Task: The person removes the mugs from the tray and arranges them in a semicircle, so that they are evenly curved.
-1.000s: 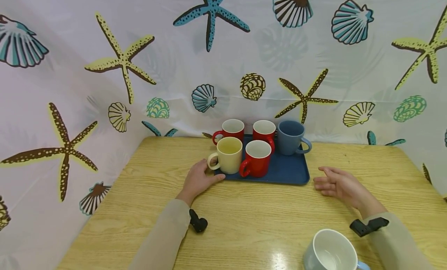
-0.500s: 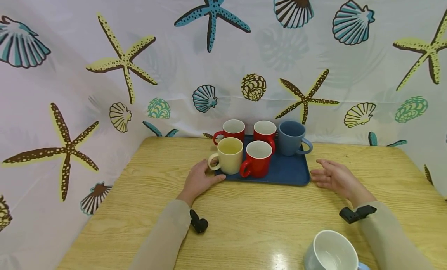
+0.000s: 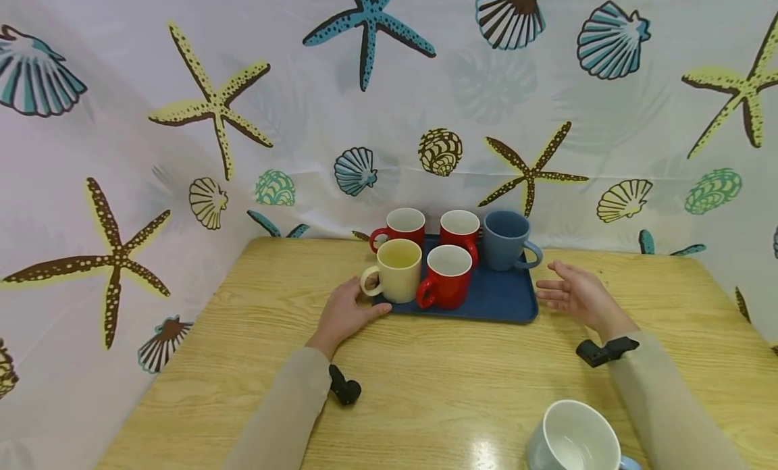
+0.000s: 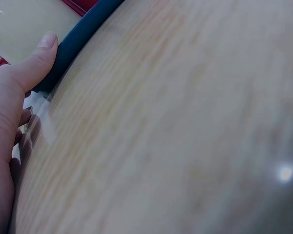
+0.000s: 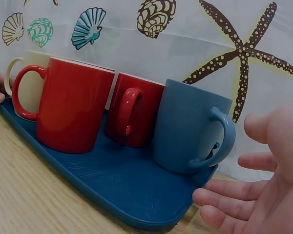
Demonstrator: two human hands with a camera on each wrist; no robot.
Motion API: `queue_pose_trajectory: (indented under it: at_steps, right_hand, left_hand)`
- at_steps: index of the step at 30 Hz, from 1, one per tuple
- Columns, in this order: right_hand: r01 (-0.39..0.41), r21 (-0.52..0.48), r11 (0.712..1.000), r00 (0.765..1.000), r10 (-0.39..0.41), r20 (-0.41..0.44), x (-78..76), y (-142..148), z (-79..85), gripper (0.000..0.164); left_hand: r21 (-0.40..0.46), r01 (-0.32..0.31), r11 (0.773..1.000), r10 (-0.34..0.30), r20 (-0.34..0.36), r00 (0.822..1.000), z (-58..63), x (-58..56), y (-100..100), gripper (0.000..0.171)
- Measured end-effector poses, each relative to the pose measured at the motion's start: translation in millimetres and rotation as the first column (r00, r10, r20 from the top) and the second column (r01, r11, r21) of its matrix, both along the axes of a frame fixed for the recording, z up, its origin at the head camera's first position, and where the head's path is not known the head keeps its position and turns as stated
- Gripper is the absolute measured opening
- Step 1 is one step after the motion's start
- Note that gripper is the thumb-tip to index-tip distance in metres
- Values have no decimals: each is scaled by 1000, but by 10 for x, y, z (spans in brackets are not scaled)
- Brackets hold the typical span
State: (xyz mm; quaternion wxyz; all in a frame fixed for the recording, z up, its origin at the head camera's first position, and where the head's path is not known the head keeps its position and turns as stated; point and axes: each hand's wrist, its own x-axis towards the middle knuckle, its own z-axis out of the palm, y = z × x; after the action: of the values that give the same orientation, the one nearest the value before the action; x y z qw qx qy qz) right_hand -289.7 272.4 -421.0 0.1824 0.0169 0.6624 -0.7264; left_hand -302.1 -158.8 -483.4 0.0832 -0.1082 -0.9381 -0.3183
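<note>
A blue tray [image 3: 495, 301] carries a cream mug [image 3: 399, 281], several red mugs, including a front one [image 3: 450, 288], and a blue mug [image 3: 503, 247]. My left hand [image 3: 349, 313] grips the tray's front left corner beside the cream mug. Its thumb [image 4: 41, 58] lies along the rim, and its other fingers are partly hidden at the tray's left side. My right hand [image 3: 580, 294] is at the tray's right side with fingers extended and holding nothing. In the right wrist view, its fingertips [image 5: 205, 197] are right at the rim, below the blue mug's handle.
A pale blue mug [image 3: 571, 443] with a white inside stands at the front right of the wooden table [image 3: 425, 375], near my right sleeve [image 3: 662, 402]. Behind the tray hangs a white cloth [image 3: 401, 139] printed with shells and starfish.
My right hand has moved left and slightly away from me, closer to the tray's right edge. The left hand, the tray and the mugs have stayed in place.
</note>
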Motion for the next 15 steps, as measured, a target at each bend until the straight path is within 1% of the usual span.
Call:
queue_pose_trajectory:
  at_steps: [3,8,15]
  right_hand:
    - [-5,3,1000,1000,5,5,-24,-11,7,74]
    - [-23,49,999,1000,22,15,-71,-15,36,65]
    - [-33,57,998,999,33,1,-192,-42,107,68]
  left_hand:
    - [4,4,1000,-4,-5,1000,-21,7,0,71]
    - [-5,4,1000,-4,-4,1000,-56,1,3,73]
    - [-1,-17,1000,17,-10,1000,-61,-14,-17,75]
